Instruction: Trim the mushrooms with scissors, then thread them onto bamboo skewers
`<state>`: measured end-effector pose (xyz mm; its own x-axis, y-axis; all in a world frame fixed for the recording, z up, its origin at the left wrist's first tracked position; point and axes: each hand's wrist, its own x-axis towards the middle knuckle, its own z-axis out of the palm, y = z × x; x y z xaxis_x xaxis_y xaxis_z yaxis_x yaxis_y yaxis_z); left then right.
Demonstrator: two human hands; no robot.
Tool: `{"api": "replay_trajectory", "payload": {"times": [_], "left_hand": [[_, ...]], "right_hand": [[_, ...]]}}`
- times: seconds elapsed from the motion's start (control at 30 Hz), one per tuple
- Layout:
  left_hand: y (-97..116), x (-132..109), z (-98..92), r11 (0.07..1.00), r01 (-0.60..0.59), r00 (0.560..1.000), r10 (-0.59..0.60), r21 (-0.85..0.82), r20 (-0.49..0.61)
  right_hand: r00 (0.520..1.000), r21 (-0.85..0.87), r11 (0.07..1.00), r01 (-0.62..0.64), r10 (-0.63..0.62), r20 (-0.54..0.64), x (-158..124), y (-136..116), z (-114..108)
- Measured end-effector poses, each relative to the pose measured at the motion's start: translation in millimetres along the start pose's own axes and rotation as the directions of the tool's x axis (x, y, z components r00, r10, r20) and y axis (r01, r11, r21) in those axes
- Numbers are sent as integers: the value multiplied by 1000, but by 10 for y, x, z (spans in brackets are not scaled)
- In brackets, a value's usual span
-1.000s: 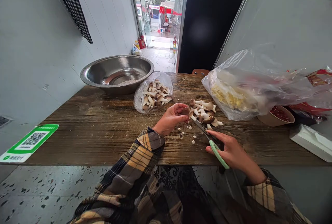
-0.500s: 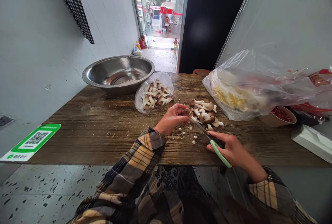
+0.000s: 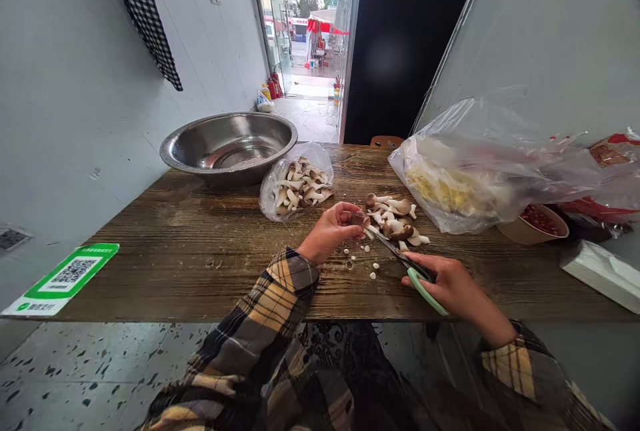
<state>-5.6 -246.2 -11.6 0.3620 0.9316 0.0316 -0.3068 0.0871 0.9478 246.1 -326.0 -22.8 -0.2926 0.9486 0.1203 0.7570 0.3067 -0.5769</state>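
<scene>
Sleeves (image 3: 280,301): plaid, on both arms, nearer than the pile (image 3: 400,218) of brown-capped mushrooms.
Worktop (image 3: 200,284): dark wood, under the pile.
Right hand (image 3: 425,276): nearer than the pile and a little to its right, fingers wrapped round the scissors' handle.
Scissors (image 3: 417,282): green-handled, blades reaching toward the pile's near left side, tips at the held stem; the gap between the blades is too small to judge.
Card (image 3: 65,279): green and white with a QR code, far left of the pile.
Scraps (image 3: 373,276): small white pieces scattered just nearer than the pile.
White pack (image 3: 603,274): well right of the pile.
Left hand (image 3: 336,228): just left of the pile, thumb and fingers pinching a mushroom's cap.
Mushroom (image 3: 369,224): between the left hand and the pile, pale stem toward the blades.
Tub (image 3: 520,230): right of the pile, red contents.
Big bag (image 3: 450,184): clear plastic, right of the pile, yellow food inside.
Small bag (image 3: 303,184): left of the pile, full of mushrooms.
Basin (image 3: 235,171): steel, left of the pile and farther back.
</scene>
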Motion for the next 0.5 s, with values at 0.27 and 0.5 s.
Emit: {"api": "replay_trajectory", "payload": {"times": [0.27,0.5], "left_hand": [[-28,24,-62,992,5,1000,-7,-129,-20],[-73,44,-75,974,22,1000,-23,-227,1]], "right_hand": [[986,183,971,-157,164,-26,-32,86,-165],[950,691,720,-64,257,-179,377,-272,161]]}}
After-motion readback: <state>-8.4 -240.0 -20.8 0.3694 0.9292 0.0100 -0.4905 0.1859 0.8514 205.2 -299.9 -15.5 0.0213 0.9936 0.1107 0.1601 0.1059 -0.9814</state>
